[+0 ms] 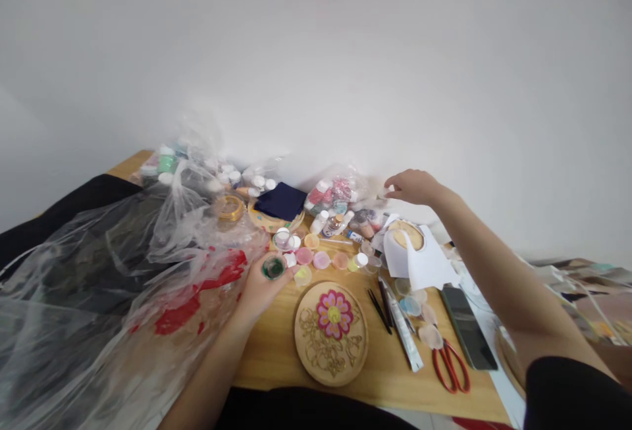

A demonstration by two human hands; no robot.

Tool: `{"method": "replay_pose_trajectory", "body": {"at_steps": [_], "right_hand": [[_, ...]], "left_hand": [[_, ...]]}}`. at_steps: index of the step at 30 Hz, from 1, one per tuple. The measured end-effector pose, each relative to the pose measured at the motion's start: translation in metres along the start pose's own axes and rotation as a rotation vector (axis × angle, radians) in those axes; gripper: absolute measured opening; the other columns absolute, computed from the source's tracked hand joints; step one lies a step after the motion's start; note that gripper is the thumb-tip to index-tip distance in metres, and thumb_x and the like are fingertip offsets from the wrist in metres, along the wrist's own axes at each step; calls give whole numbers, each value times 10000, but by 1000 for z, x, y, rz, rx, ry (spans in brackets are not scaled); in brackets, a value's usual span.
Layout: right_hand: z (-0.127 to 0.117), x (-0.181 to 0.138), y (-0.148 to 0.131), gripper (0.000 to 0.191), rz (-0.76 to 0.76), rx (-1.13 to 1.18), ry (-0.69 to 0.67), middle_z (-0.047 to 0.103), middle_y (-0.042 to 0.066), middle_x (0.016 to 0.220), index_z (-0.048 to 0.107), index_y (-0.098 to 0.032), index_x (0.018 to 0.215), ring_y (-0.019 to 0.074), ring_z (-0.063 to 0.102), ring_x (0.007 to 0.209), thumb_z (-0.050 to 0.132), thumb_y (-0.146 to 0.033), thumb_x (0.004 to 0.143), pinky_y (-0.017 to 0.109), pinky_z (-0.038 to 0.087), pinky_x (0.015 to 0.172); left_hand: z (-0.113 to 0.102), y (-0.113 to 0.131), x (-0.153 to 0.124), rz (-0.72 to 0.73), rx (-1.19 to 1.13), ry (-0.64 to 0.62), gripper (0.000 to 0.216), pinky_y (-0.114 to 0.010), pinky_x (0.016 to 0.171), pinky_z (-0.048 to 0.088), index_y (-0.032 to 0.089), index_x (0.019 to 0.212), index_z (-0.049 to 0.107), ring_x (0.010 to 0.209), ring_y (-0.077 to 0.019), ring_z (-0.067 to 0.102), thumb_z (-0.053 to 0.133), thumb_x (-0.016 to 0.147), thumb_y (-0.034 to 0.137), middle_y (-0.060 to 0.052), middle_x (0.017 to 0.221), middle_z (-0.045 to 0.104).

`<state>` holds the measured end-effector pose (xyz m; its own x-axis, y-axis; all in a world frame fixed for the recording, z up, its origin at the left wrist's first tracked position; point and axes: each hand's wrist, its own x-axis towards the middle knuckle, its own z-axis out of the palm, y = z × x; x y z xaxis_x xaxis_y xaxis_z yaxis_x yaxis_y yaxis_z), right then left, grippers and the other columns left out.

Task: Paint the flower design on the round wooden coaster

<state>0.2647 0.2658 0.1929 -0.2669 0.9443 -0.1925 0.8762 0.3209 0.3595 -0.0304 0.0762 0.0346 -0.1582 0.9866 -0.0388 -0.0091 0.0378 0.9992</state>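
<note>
My left hand [259, 285] is closed round a small clear cup of green paint [273, 267], held just above the wooden table [276, 357]. My right hand [412, 186] reaches to the back of the table, its fingers pinched at a clear plastic bag of small paint bottles [336, 194]; what the fingers hold is hidden. In front of me lies a round wooden disc [330, 332] with a carved pattern and a flower painted pink with a yellow centre. A row of small paint cups [320, 259] in pink, orange and yellow stands behind the disc.
Large clear plastic bags [123, 265], one with red print, cover the left side. To the right of the disc lie thin brushes [379, 308], a white tube [405, 328], red scissors [451, 367], a dark phone [468, 334] and white paper [419, 259]. A white wall rises behind.
</note>
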Motion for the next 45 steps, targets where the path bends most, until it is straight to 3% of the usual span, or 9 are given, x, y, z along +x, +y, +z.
{"method": "replay_pose_trajectory", "body": {"at_steps": [8, 14, 19, 26, 30, 33, 38, 41, 45], "right_hand": [[16, 3, -10, 307, 21, -60, -21, 746, 64, 937, 731, -275, 1063, 221, 667, 929, 607, -420, 823, 316, 478, 764], [5, -4, -24, 370, -13, -28, -19, 722, 70, 1122, 669, -256, 1200, 226, 661, 1023, 507, -255, 867, 331, 497, 829], [2, -4, -27, 452, -49, -14, -90, 716, 54, 1183, 715, -243, 1129, 213, 659, 1075, 451, -82, 799, 312, 492, 875], [-2, -6, -32, 270, -106, 3, -114, 730, 98, 1097, 756, -196, 920, 234, 675, 992, 538, -348, 874, 314, 498, 831], [-3, -8, -38, 254, -62, -23, -43, 697, 112, 1162, 730, -185, 964, 240, 649, 1063, 510, -297, 904, 314, 473, 856], [-4, -5, -40, 346, 28, -28, 21, 710, 132, 1126, 701, -188, 1042, 266, 663, 1025, 392, -320, 960, 337, 472, 794], [-2, -2, -38, 337, 88, 30, 87, 738, 139, 1034, 696, -201, 1051, 283, 677, 949, 407, -336, 941, 343, 463, 731], [-3, 0, -36, 278, 47, 124, 136, 744, 118, 995, 708, -200, 1023, 265, 677, 925, 480, -260, 876, 341, 478, 758], [-8, 7, -35, 337, -102, 321, 242, 718, 104, 1118, 696, -166, 1089, 222, 665, 974, 477, -196, 834, 328, 494, 855]], "left_hand": [[0, -1, 0, 4, 2, -1, 343, -227, 580, 426, 196, 548, 488, 547, -104, 463, 754, 569, 411, 55, 547, 495], [0, 0, 0, -3, 3, 7, 363, -225, 586, 414, 191, 542, 492, 556, -101, 453, 773, 549, 421, 56, 551, 482], [0, 3, -1, -6, 5, -5, 390, -228, 578, 423, 195, 542, 482, 542, -102, 452, 778, 546, 448, 56, 540, 483], [0, 1, -1, -7, -2, 2, 365, -234, 584, 440, 202, 549, 480, 546, -110, 470, 762, 562, 433, 48, 549, 498], [0, 1, -1, -12, -8, 1, 355, -235, 584, 437, 204, 550, 478, 547, -112, 463, 754, 564, 428, 46, 550, 496], [0, 2, -1, -21, -16, -1, 360, -237, 583, 439, 203, 544, 480, 545, -111, 457, 763, 552, 425, 47, 545, 488], [0, 4, 0, -38, -30, 7, 357, -235, 586, 434, 200, 537, 488, 555, -111, 459, 773, 539, 414, 47, 549, 481], [0, 3, 0, -40, -39, 3, 356, -236, 588, 428, 197, 535, 494, 556, -109, 456, 778, 533, 413, 51, 546, 479], [0, -1, 0, -40, -46, -1, 347, -230, 585, 405, 193, 541, 494, 554, -102, 438, 777, 536, 395, 59, 543, 465]]}}
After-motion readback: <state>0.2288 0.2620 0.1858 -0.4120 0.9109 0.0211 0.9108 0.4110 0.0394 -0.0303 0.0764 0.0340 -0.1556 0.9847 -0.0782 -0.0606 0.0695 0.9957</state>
